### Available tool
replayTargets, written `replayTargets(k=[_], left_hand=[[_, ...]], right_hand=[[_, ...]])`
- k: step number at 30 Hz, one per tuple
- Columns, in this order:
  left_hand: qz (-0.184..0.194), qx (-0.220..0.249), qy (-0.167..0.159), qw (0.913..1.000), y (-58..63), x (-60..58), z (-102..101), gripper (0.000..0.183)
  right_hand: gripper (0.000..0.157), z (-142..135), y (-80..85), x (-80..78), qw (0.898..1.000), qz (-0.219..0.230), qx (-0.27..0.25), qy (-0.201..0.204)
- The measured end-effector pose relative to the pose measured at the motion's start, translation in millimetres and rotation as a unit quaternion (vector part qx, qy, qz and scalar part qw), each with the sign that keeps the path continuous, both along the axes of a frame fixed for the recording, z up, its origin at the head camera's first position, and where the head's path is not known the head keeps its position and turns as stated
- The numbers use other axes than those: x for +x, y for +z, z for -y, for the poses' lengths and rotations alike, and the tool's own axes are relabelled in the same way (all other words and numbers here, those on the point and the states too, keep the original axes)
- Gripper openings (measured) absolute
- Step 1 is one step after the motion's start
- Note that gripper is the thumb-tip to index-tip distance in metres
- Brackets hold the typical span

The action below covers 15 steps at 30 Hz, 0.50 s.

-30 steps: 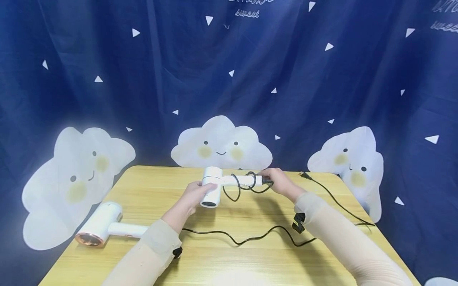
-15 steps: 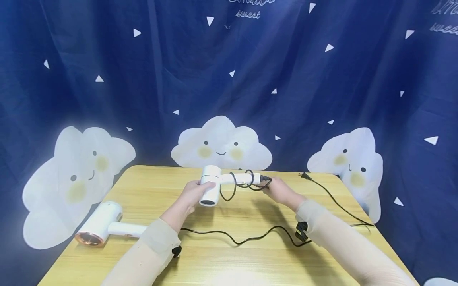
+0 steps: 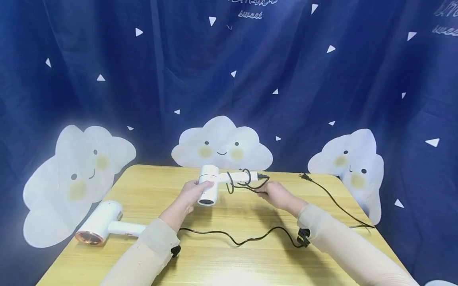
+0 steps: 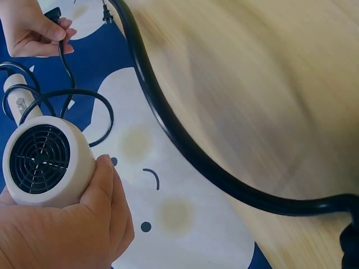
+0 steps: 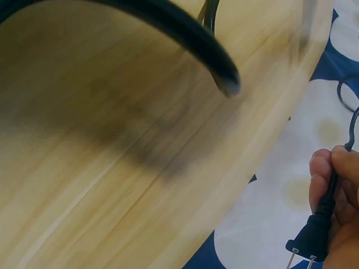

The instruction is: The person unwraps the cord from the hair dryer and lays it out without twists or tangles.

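Observation:
My left hand (image 3: 193, 194) grips a white hair dryer (image 3: 208, 194) by its barrel, holding it above the table with the handle pointing right. In the left wrist view, the dark round grille (image 4: 40, 159) at one end of the barrel shows. The dryer's black cord (image 3: 247, 180) loops loosely around the handle. Just right of the handle's end, my right hand (image 3: 279, 194) pinches that cord close to its plug. The right wrist view shows this two-pin plug (image 5: 311, 238) hanging below the fingers (image 5: 318, 167).
A second white hair dryer (image 3: 101, 224) with a copper-coloured rim lies at the left of the table (image 3: 214, 262). A black cord (image 3: 250, 239) crosses the tabletop toward the right, and another plug (image 3: 305, 176) lies near the back edge. A blue cloud-print curtain (image 3: 229, 79) hangs behind.
My right hand has moved from the handle's end slightly down and away, drawing the cord with it. The loops around the handle have shifted. My left hand and the dryer have drifted slightly left.

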<state>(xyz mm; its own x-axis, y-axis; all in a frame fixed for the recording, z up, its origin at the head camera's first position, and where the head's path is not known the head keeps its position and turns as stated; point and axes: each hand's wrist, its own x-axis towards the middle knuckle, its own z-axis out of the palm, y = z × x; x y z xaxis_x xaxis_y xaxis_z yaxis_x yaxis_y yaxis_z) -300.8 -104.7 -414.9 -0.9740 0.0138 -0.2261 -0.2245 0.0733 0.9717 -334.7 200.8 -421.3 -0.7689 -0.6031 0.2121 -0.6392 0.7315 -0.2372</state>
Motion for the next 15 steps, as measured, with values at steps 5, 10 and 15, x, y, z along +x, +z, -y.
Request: replayTargets(k=[5, 10, 15], left_hand=[[-0.001, 0.001, 0.005, 1.0, -1.4, -1.5, 0.4, 0.06], [-0.009, 0.012, 0.006, 0.9999, -3.3, -3.6, 1.6, 0.059], [-0.005, 0.018, 0.008, 0.9998, -3.7, -3.8, 3.5, 0.059]], right_hand=[[0.019, 0.3, 2.0, 6.1, 0.999, -0.022, 0.004, 0.025], [0.017, -1.7, 2.9, 11.6, 0.997, -0.051, 0.004, 0.057], [0.019, -3.1, 5.8, 17.6, 0.996, -0.061, -0.005, 0.07]])
